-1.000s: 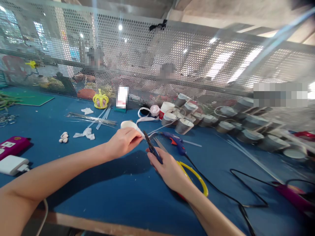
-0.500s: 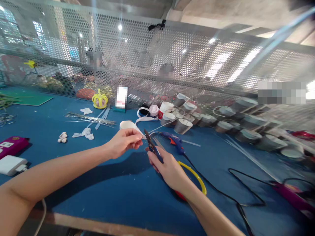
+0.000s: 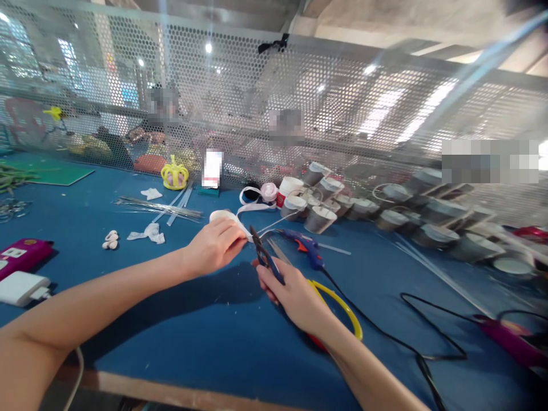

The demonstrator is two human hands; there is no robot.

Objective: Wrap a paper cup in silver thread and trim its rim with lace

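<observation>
My left hand (image 3: 216,242) is closed in a pinch on a white strip (image 3: 243,229), its fingertips just left of the plier jaws. Behind that hand shows a white rounded object (image 3: 222,216), mostly covered by the fingers. My right hand (image 3: 286,288) grips dark blue-handled pliers (image 3: 266,257), jaws pointing up and away, close to the strip's end. A thin pale wire (image 3: 278,221) runs from near the jaws toward the pots. Under my right hand lie large scissors with yellow and red handles (image 3: 342,302), partly hidden. A blue glue gun (image 3: 305,244) rests just beyond.
Several grey pots (image 3: 321,218) stand at the back right. Metal wires (image 3: 160,208), a yellow crown-shaped piece (image 3: 174,174) and white scraps (image 3: 149,234) lie left of centre. A black cord (image 3: 372,331) crosses the right side. A perforated screen (image 3: 240,85) rises behind.
My left hand has rolled over so its back faces up, covering more of the white rounded object. The right hand and pliers have barely moved.
</observation>
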